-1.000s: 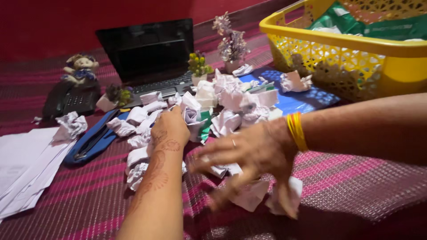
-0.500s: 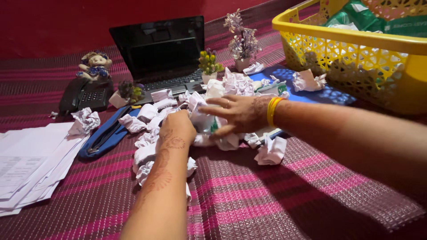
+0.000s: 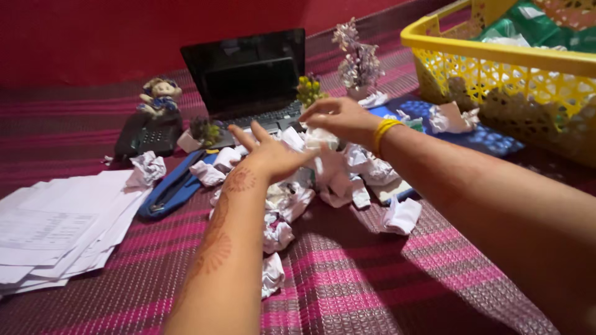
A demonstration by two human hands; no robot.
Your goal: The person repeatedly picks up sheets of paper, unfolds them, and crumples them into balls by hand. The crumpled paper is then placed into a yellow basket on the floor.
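A heap of crumpled white paper balls (image 3: 338, 180) lies on a maroon striped mat in front of me. My left hand (image 3: 264, 155), with henna patterns on it, hovers just above the heap with fingers spread and palm open. My right hand (image 3: 338, 118), a yellow bangle on its wrist, is raised over the heap and pinches a crumpled white paper ball (image 3: 321, 138) in its fingers. More balls lie loose near my left forearm (image 3: 273, 273) and to the right (image 3: 402, 215).
An open black laptop (image 3: 248, 74) stands behind the heap. A yellow lattice basket (image 3: 496, 68) holding green bags is at the right. Flat white sheets (image 3: 56, 229), a blue pouch (image 3: 171, 189), a black phone (image 3: 149, 133), a small doll (image 3: 160, 93) and small potted flowers (image 3: 359, 62) are also here.
My right hand has lifted from the heap with a paper ball in its fingers. My left hand has risen off the pile and opened its fingers. The view has shifted slightly.
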